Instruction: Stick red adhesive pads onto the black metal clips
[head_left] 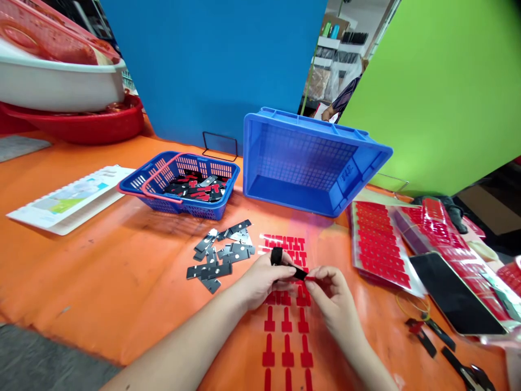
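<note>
My left hand (262, 277) is closed around a small flat black piece (300, 273) that juts out toward the right. Another black bit (277, 256) shows above the fingers of that hand. My right hand (331, 293) pinches a small red T-shaped sticker (310, 278) against the black piece's end; fingertips partly hide it. Below both hands, rows of red T-shaped stickers (286, 355) run down the orange table. Left of my hands lies a loose pile of black and grey flat pieces (209, 270).
A blue basket (195, 209) with a pink handle holds black and red pieces. Behind my hands a blue crate (285, 201) lies on its side. Sheets of red stickers (378, 244), a dark phone (458, 293) and black clips (423, 339) are at right. A white booklet (69, 198) lies left.
</note>
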`<action>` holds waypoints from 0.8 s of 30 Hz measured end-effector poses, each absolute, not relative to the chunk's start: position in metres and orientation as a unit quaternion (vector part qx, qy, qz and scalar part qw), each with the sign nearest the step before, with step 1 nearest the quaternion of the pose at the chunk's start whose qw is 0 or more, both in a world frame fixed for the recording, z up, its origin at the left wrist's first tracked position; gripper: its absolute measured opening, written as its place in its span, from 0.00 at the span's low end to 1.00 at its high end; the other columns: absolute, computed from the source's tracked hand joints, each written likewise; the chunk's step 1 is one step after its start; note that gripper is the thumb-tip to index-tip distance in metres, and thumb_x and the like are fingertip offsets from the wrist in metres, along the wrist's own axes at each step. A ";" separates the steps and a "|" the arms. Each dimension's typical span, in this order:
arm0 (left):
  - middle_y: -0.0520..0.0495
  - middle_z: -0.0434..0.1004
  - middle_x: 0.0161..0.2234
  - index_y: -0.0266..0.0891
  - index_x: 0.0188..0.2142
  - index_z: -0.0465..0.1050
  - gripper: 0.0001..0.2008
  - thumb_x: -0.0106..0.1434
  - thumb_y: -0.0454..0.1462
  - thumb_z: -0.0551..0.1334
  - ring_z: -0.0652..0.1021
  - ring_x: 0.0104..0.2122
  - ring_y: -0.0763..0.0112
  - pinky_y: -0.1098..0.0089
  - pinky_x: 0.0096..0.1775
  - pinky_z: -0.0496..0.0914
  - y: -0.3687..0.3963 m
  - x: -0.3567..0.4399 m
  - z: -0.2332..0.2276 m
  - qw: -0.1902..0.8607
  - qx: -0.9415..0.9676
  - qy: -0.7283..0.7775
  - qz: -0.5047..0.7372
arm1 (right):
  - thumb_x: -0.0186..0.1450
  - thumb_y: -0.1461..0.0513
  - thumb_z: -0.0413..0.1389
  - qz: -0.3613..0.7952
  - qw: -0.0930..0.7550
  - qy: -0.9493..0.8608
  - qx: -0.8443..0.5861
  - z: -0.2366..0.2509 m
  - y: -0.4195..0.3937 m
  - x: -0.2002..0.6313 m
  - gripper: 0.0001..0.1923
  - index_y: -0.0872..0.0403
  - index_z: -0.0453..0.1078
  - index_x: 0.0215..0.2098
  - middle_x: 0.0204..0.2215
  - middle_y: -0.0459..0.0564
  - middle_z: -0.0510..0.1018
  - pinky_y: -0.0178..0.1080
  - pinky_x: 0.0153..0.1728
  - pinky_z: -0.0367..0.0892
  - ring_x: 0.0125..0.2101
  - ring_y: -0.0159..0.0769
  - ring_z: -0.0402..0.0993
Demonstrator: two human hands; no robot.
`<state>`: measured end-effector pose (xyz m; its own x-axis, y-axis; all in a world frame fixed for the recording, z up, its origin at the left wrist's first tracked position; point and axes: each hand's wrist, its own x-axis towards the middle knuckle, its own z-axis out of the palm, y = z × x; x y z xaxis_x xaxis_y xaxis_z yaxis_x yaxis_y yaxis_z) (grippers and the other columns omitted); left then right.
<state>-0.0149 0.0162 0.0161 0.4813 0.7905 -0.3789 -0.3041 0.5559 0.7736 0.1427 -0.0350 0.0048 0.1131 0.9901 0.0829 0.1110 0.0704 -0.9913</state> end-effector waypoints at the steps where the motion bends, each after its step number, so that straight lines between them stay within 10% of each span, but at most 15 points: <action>1: 0.50 0.68 0.29 0.37 0.30 0.67 0.10 0.47 0.37 0.64 0.72 0.32 0.70 0.68 0.34 0.67 0.016 -0.014 0.017 0.795 0.323 0.380 0.344 | 0.56 0.59 0.56 0.443 0.511 -0.511 -0.531 0.006 -0.035 0.141 0.08 0.51 0.61 0.31 0.30 0.45 0.68 0.35 0.31 0.66 0.31 0.32 0.67; 24: 0.55 0.62 0.23 0.38 0.27 0.64 0.09 0.43 0.28 0.58 0.69 0.27 0.76 0.70 0.31 0.68 0.007 -0.005 0.018 0.793 0.384 0.390 0.267 | 0.58 0.60 0.52 0.407 0.468 -0.544 -0.565 -0.001 -0.029 0.146 0.06 0.51 0.61 0.34 0.31 0.46 0.69 0.34 0.29 0.65 0.31 0.33 0.68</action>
<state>-0.0045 0.0074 0.0184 0.5540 0.7225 -0.4135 -0.1242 0.5629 0.8171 0.1457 -0.0288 -0.0008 0.0770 0.9958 0.0496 0.2335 0.0303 -0.9719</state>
